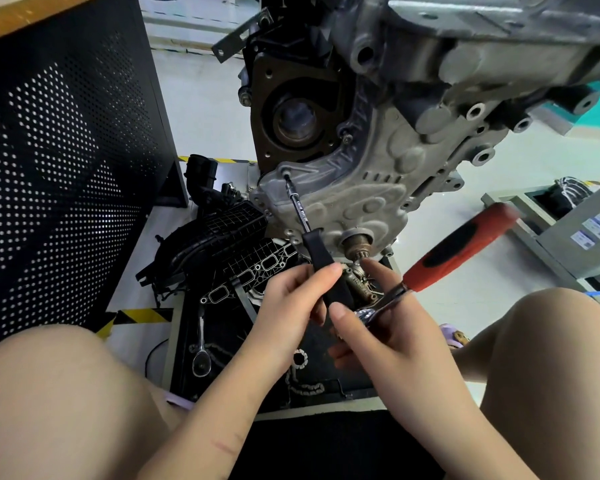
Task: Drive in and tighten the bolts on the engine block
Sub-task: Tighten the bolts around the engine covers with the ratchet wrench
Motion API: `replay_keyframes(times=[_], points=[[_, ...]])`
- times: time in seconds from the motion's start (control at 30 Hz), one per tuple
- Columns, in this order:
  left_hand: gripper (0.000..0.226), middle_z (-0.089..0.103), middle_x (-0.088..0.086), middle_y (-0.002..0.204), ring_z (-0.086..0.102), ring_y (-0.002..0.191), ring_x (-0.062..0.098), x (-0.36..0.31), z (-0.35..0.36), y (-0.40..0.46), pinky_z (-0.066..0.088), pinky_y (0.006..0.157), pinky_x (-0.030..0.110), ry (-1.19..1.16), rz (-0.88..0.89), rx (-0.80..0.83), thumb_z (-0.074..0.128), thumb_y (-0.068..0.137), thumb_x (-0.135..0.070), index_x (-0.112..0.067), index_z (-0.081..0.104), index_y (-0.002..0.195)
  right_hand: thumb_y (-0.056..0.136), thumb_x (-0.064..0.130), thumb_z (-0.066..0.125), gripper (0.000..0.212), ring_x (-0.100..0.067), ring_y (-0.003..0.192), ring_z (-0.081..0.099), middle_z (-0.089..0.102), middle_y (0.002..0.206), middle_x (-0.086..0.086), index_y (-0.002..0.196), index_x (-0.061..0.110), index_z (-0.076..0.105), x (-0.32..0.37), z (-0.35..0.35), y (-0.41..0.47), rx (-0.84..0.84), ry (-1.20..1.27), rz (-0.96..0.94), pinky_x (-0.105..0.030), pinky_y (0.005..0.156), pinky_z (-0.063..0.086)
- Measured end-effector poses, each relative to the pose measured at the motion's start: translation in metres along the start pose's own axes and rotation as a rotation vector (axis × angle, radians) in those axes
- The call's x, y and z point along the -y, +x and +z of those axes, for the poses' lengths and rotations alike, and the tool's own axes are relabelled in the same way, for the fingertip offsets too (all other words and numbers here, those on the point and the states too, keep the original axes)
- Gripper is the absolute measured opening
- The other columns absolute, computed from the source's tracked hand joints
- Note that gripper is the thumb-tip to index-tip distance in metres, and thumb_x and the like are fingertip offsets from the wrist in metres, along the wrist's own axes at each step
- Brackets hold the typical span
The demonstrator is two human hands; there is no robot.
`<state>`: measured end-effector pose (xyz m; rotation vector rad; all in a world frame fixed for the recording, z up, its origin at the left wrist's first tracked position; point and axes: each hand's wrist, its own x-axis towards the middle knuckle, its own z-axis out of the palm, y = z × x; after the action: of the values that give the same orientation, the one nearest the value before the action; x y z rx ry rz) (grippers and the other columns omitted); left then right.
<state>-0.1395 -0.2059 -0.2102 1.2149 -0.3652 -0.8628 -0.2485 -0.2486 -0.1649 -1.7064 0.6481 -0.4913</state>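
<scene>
The engine block (378, 161) hangs across the upper frame from twelve to three o'clock — grey cast aluminium, its ribbed cover dotted with bolt holes, a dark round flange at eleven. The left hand (288, 306) grips the black handle of a long driver (307, 230) whose tip sits on a bolt (286, 174); white shaft lettering is unreadable. The right hand (371, 327) holds a red-handled ratchet (440, 261) at four o'clock.

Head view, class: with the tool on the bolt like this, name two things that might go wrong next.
1. The long extension bar meets the bolt at a slant, so the socket may slip off.
2. The right hand holds the ratchet only near its head, so the red handle could swing loose.
</scene>
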Motion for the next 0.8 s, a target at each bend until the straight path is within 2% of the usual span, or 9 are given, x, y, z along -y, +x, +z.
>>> replay_keyframes(times=[0.07,0.17,0.3,0.37,0.5,0.6,0.7,0.8], points=[[0.02,0.054,0.013,0.067,0.05,0.062,0.021,-0.001,-0.001,0.0,0.041,0.055,0.021,0.019,0.015,0.009,0.064,0.067,-0.038,-0.019,0.066,0.06,0.078,0.028,0.063,0.04,-0.02,0.057,0.067,0.068,0.073,0.0,0.091,0.064,0.052,0.001,0.0,0.0,-0.006,0.041,0.016,-0.036,0.057,0.058],[0.028,0.055,0.003,0.054,0.051,0.049,0.013,0.0,-0.002,0.0,0.04,0.049,0.019,0.052,0.02,0.033,0.063,0.068,-0.044,-0.02,0.067,0.054,0.079,0.018,0.063,0.028,-0.023,0.053,0.066,0.067,0.065,-0.002,0.1,0.035,0.058,0.003,-0.001,0.003,-0.003,0.25,0.152,-0.025,0.049,0.053],[0.044,0.062,0.005,0.064,0.053,0.055,0.015,0.002,-0.002,0.002,0.042,0.051,0.019,0.003,-0.047,0.098,0.068,0.058,-0.057,-0.014,0.073,0.068,0.065,0.024,0.061,0.041,-0.025,0.051,0.066,0.066,0.064,-0.017,0.103,0.007,0.059,0.006,-0.007,0.005,0.045,0.536,0.343,-0.023,0.045,0.052],[0.039,0.06,0.001,0.059,0.051,0.051,0.01,0.001,-0.002,0.002,0.042,0.05,0.017,-0.041,-0.068,0.128,0.075,0.059,-0.053,-0.015,0.071,0.065,0.065,0.025,0.06,0.043,-0.024,0.05,0.066,0.067,0.066,-0.021,0.099,-0.002,0.062,0.006,-0.011,0.007,0.071,0.622,0.419,-0.022,0.043,0.052],[0.033,0.051,-0.008,0.047,0.045,0.042,0.003,0.0,-0.002,0.002,0.038,0.043,0.012,-0.066,-0.048,0.151,0.063,0.053,-0.052,-0.018,0.066,0.052,0.065,0.027,0.058,0.032,-0.019,0.05,0.067,0.068,0.068,-0.022,0.069,-0.001,0.074,0.002,-0.014,0.009,0.143,0.753,0.525,-0.019,0.04,0.051],[0.034,0.052,-0.007,0.046,0.043,0.041,0.002,0.0,-0.001,0.002,0.036,0.042,0.011,-0.032,-0.003,0.119,0.062,0.053,-0.051,-0.017,0.063,0.051,0.066,0.029,0.055,0.033,-0.016,0.048,0.066,0.069,0.065,-0.018,0.063,0.003,0.075,0.0,-0.013,0.01,0.178,0.785,0.568,-0.018,0.04,0.051],[0.036,0.048,0.003,0.053,0.042,0.04,0.003,0.003,-0.001,0.003,0.035,0.043,0.012,-0.02,0.016,0.073,0.064,0.053,-0.052,-0.016,0.06,0.055,0.064,0.034,0.053,0.035,-0.018,0.044,0.065,0.067,0.061,-0.017,0.055,0.008,0.074,-0.002,-0.01,0.009,0.176,0.685,0.578,-0.019,0.037,0.049],[0.038,0.045,0.006,0.055,0.041,0.039,0.005,0.006,-0.002,0.005,0.035,0.043,0.014,-0.006,0.022,0.058,0.07,0.058,-0.051,-0.015,0.059,0.055,0.062,0.038,0.055,0.037,-0.02,0.037,0.059,0.061,0.052,-0.016,0.048,0.006,0.069,-0.002,-0.007,0.008,0.133,0.575,0.558,-0.018,0.033,0.044]])
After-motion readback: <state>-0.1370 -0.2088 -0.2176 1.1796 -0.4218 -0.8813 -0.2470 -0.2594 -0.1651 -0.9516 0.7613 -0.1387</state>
